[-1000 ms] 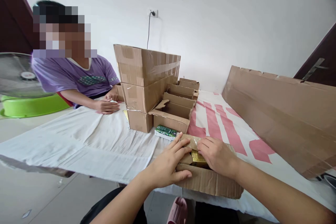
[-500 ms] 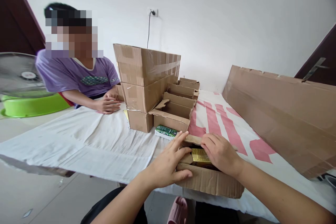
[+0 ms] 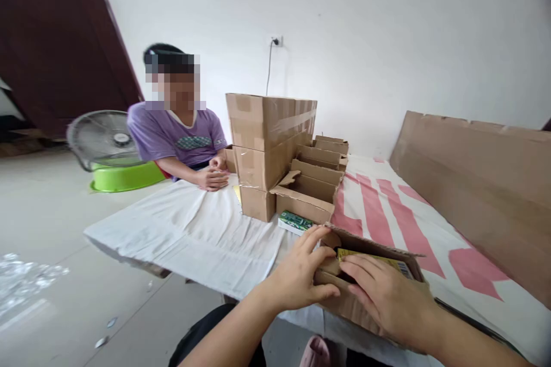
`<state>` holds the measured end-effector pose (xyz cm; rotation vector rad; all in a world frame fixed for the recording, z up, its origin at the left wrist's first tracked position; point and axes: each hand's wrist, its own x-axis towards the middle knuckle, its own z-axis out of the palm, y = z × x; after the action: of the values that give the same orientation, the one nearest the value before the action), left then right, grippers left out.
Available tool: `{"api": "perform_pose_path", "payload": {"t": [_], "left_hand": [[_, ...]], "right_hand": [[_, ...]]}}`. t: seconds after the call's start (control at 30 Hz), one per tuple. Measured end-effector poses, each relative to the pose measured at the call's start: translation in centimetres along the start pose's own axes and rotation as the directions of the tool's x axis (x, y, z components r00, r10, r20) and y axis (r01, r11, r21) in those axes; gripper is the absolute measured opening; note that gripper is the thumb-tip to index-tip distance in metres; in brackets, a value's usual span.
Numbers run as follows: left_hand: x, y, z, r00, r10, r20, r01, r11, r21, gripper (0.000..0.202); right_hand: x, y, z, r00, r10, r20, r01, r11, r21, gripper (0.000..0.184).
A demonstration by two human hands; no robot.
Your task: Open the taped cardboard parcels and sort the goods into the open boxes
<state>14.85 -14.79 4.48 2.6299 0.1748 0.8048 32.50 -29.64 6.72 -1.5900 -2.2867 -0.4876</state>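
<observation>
Left hand: the left hand (image 3: pixel 305 274) is spread well open, thumb apart from fingers, and is laid over the left end of the near box; nothing is seen clasped in it.
Right hand: the right hand (image 3: pixel 398 301) is placed across the near side of the box, fingers loosely bent and tips brought down at the yellow carton; whether anything is gripped cannot be told.
Near box: the open cardboard box (image 3: pixel 349 305) is set at the near edge of the worktop (image 3: pixel 181 241), partly covered by both hands.
Yellow carton: the yellow carton (image 3: pixel 395 264) is contained in that box, a barcode shown toward its right end.
Green carton: the green carton (image 3: pixel 296 222) is laid just left of and beyond the near box, beside the row of open boxes (image 3: pixel 305 204).
Stack: taped boxes (image 3: pixel 259 167) are piled three high left of the row.
Worktop cover: a white cloth with pink patches (image 3: pixel 404 218) is spread over it.
Right side: a large cardboard panel (image 3: pixel 469 183) is stood upright.
Far left: a person in a purple shirt (image 3: pixel 172 132) is seated, hands brought together on the worktop.
Floor: a fan (image 3: pixel 103 137) and a green tub (image 3: pixel 124 178) are seen behind, at left.
</observation>
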Motion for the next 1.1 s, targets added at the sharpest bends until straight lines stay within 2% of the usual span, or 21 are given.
{"api": "perform_pose_path", "payload": {"t": [0.17, 0.23, 0.33, 0.4, 0.47, 0.63, 0.8, 0.87, 0.97, 1.1], "left_hand": [[-0.2, -0.7, 0.2, 0.997, -0.028, 0.076, 0.032, 0.998, -0.052, 0.058], [-0.3, -0.8, 0.1, 0.994, -0.035, 0.105, 0.043, 0.996, -0.073, 0.059], [-0.2, -0.8, 0.1, 0.992, -0.038, 0.121, 0.051, 0.993, -0.105, 0.062], [-0.1, -0.8, 0.1, 0.992, -0.035, 0.121, 0.049, 0.992, -0.119, 0.065], [-0.1, -0.8, 0.2, 0.992, -0.029, 0.122, 0.045, 0.991, -0.124, 0.07], [0.0, -1.0, 0.2, 0.992, -0.039, 0.121, 0.055, 0.99, -0.127, 0.092], [0.1, -1.7, 0.7, 0.994, 0.005, 0.111, 0.012, 0.988, -0.152, 0.099], [0.0, -2.0, 0.8, 0.998, 0.034, 0.058, -0.023, 0.984, -0.179, 0.096], [0.0, -2.0, 0.9, 0.997, 0.069, -0.043, -0.078, 0.957, -0.279, 0.08], [0.5, -1.7, 0.9, 0.993, 0.025, -0.114, -0.067, 0.923, -0.379, 0.057]], "right_hand": [[-1.3, 3.3, 1.1, 0.991, 0.136, 0.017, -0.132, 0.977, -0.168, 0.054], [-1.5, 5.2, 1.5, 0.969, 0.243, 0.04, -0.232, 0.956, -0.182, 0.066], [-1.7, 7.4, 1.7, 0.873, 0.431, 0.23, -0.418, 0.902, -0.104, 0.077], [-1.7, 7.9, 1.7, 0.803, 0.476, 0.358, -0.497, 0.867, -0.036, 0.075], [-1.7, 7.9, 1.6, 0.769, 0.492, 0.409, -0.539, 0.842, 0.002, 0.072], [-1.7, 7.3, 1.3, 0.757, 0.509, 0.411, -0.567, 0.823, 0.026, 0.071], [-1.5, 7.3, 1.5, 0.749, 0.516, 0.416, -0.577, 0.816, 0.026, 0.073], [-1.3, 7.2, 1.4, 0.74, 0.523, 0.424, -0.585, 0.811, 0.02, 0.074], [-0.9, 6.7, 0.8, 0.728, 0.529, 0.437, -0.594, 0.804, 0.016, 0.073], [-0.6, 6.3, 0.1, 0.735, 0.52, 0.434, -0.585, 0.811, 0.02, 0.068]]}}
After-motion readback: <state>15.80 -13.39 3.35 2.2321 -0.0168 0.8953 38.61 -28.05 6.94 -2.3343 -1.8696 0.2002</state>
